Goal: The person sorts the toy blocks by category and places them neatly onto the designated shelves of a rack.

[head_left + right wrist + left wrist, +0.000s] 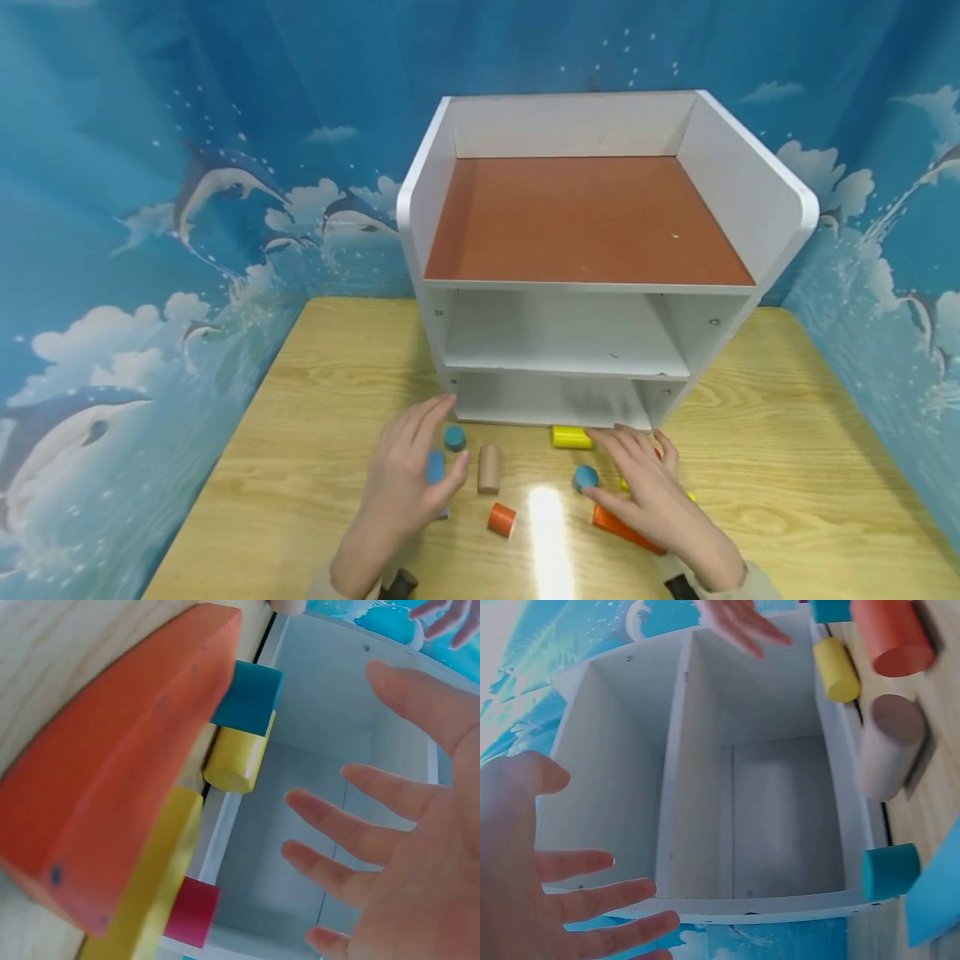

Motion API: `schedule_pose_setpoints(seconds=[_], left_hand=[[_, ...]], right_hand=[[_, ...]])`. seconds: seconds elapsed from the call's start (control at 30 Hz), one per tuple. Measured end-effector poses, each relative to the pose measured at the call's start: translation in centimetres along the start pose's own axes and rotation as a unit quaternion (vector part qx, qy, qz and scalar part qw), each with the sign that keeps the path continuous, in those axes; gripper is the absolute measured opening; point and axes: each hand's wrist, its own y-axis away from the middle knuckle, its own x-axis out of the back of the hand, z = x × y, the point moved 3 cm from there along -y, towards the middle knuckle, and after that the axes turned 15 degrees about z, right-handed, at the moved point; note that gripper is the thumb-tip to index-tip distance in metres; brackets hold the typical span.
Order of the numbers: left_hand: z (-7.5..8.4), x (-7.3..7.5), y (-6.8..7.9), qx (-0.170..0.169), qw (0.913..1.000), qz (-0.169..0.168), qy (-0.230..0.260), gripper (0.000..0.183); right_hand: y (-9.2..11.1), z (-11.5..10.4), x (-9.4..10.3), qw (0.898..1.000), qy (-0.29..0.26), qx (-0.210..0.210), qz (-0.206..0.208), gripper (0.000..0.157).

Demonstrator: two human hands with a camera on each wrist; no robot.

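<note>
My left hand (401, 475) hovers over the table, fingers spread and holding nothing. Around it lie a blue block (436, 467) partly hidden by the hand, a teal cylinder (454, 438), a plain wooden cylinder (489, 469) and an orange cylinder (502, 519). My right hand (651, 496), also spread and holding nothing, is above a long orange block (112, 765). Close to it are a blue cylinder (586, 477), a yellow cylinder (572, 437), a long yellow block (154, 881) and a red piece (192, 911), the last two mostly covered in the head view.
A white shelf unit (566, 372) with a brown top panel (585, 221) stands behind the pieces, its two compartments facing me. The wooden table (300, 433) extends to both sides. A blue dolphin-print curtain (225, 125) hangs behind and at the sides.
</note>
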Motion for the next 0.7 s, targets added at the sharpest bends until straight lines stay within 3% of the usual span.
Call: schedule_pose_setpoints(seconds=[0.23, 0.5, 0.7], left_hand=[[0.2, 1.1, -1.7, 0.015, 0.9987, 0.009, 0.047, 0.055], [1.0, 2.5, -4.1, -0.033, 0.9958, 0.065, 0.055, 0.055], [1.3, 3.6, -5.8, -0.054, 0.9929, 0.095, 0.047, 0.055]], right_hand=[[0.3, 0.5, -0.8, 1.000, -0.002, -0.002, -0.002, 0.057], [0.5, 0.6, -1.5, 1.000, -0.004, 0.013, 0.012, 0.037], [0.6, 0.7, -2.0, 0.999, -0.005, 0.026, 0.019, 0.034]])
